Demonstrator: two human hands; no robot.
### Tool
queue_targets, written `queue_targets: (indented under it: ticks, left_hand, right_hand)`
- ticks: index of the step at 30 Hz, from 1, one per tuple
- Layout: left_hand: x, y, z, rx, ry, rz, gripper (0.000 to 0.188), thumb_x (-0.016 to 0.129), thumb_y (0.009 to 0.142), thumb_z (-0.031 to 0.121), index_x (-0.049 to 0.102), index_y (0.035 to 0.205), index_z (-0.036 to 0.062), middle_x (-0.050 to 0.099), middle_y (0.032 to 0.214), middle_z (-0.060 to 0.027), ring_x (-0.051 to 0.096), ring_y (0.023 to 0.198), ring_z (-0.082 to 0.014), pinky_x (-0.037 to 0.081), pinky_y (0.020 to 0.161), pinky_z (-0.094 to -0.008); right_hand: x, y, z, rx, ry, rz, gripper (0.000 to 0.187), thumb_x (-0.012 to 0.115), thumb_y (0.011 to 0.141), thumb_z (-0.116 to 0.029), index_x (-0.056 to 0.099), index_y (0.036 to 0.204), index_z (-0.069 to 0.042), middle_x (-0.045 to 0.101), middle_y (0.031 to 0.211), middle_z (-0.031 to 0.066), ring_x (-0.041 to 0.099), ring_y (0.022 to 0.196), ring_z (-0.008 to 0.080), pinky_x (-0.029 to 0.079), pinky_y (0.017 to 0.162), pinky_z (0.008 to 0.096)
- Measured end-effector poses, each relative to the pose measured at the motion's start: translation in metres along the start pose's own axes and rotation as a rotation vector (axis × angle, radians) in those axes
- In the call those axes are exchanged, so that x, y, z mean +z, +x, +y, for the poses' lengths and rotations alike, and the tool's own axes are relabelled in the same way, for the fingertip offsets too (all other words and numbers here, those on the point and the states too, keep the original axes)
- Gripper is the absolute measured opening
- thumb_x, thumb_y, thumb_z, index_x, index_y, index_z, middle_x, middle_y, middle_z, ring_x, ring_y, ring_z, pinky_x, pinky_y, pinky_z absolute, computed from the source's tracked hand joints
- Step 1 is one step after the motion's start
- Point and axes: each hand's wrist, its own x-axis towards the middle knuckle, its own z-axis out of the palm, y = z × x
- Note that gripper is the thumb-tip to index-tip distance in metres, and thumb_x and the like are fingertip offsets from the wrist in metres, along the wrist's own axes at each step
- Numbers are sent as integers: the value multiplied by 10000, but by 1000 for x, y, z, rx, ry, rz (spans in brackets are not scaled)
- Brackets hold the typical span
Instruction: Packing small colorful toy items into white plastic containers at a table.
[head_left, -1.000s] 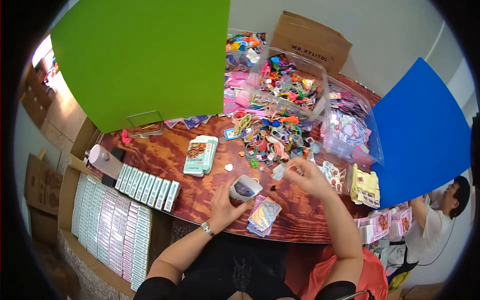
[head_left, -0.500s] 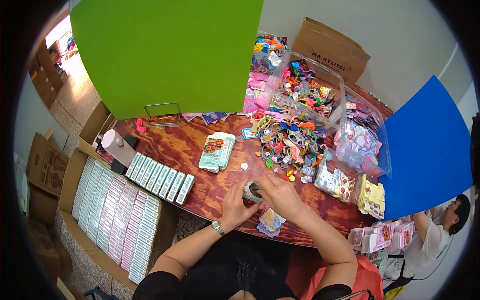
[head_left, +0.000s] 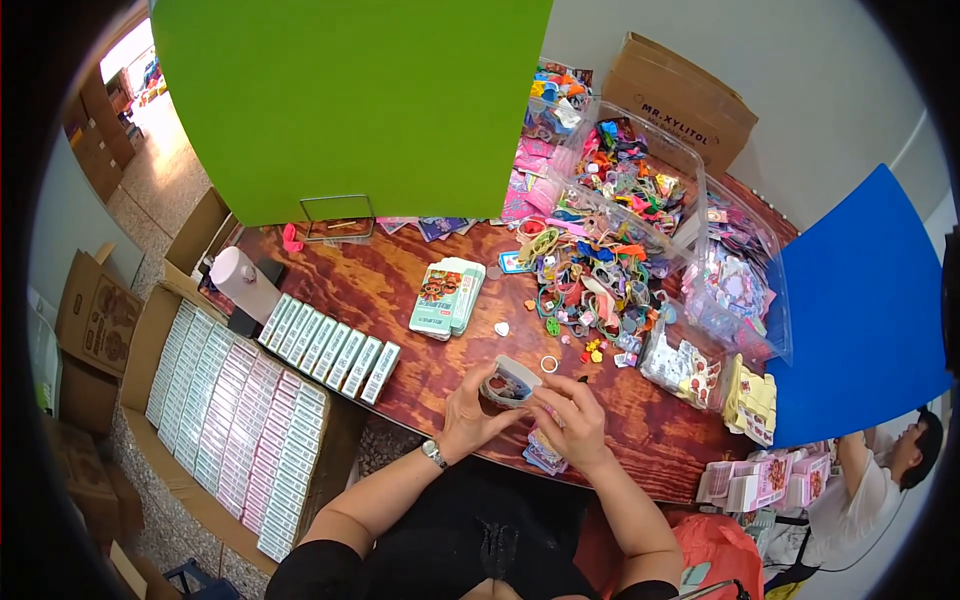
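Note:
My left hand (head_left: 468, 412) is wrapped round a small open carton (head_left: 508, 384), tilted so that its mouth faces up and some coloured contents show inside. At the carton's right rim, my right hand (head_left: 572, 422) pinches the edge with thumb and fingers. Partly hidden under that hand lies a small stack of colourful cards (head_left: 543, 458). A little ring (head_left: 548, 365) and a white heart-shaped piece (head_left: 501, 328) rest on the wood just beyond. Farther off sits a stack of flattened mint-green cartons (head_left: 447, 298).
Filled cartons stand in a row (head_left: 328, 345) at left, above a cardboard box (head_left: 130, 405) packed with more. Trinkets heap up (head_left: 595, 280) before clear plastic bins (head_left: 700, 190). A green panel (head_left: 350, 110) and blue panel (head_left: 860, 310) flank them. Another person (head_left: 880, 490) works at right.
My right hand has drawn back from over the carton's mouth to its right rim. The carton now tips open toward me, and the little ring shows on the table.

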Motion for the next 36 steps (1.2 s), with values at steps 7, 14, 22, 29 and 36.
queue_targets:
  ticks: [7,14,22,29,36]
  left_hand:
    - [-3,-12,-13,-15,-22,-55,824,933,667,197,415,1300,100,615,1242,-202,679,1056,-346,583,816,-416]
    - [-4,-14,-8,16,15,-74,749,928,672,199,461,1240,54,603,1273,-233,657,1094,-404,568,870,-437]
    - [-6,-9,-4,37,38,-80,745,925,683,192,451,1241,51,599,1272,-253,641,1133,-424,562,894,-449]
    - [-2,-16,-7,53,20,-69,882,918,687,155,326,1332,45,504,1392,-304,592,1204,-466,544,947,-459]
    - [-7,-15,-2,22,-6,-60,1111,895,713,153,147,1507,-55,468,1431,-311,561,1241,-461,520,984,-456]
  right_hand:
    - [15,-7,0,-36,34,-104,350,780,806,-60,720,1150,-76,660,1162,151,698,876,261,565,732,361]
    - [21,-2,-10,153,307,-180,265,717,890,-51,699,1154,-56,657,1122,154,689,938,269,571,768,369]
    - [19,17,-20,381,313,-126,245,671,879,32,671,1121,-10,657,985,132,677,807,253,551,714,344]
    - [21,7,-15,-32,2,-101,267,723,841,-31,715,1104,-74,671,1011,101,675,786,258,550,640,353]
    - [16,21,-23,26,138,-195,256,747,828,-56,723,1083,-65,670,981,100,671,787,262,546,671,363]
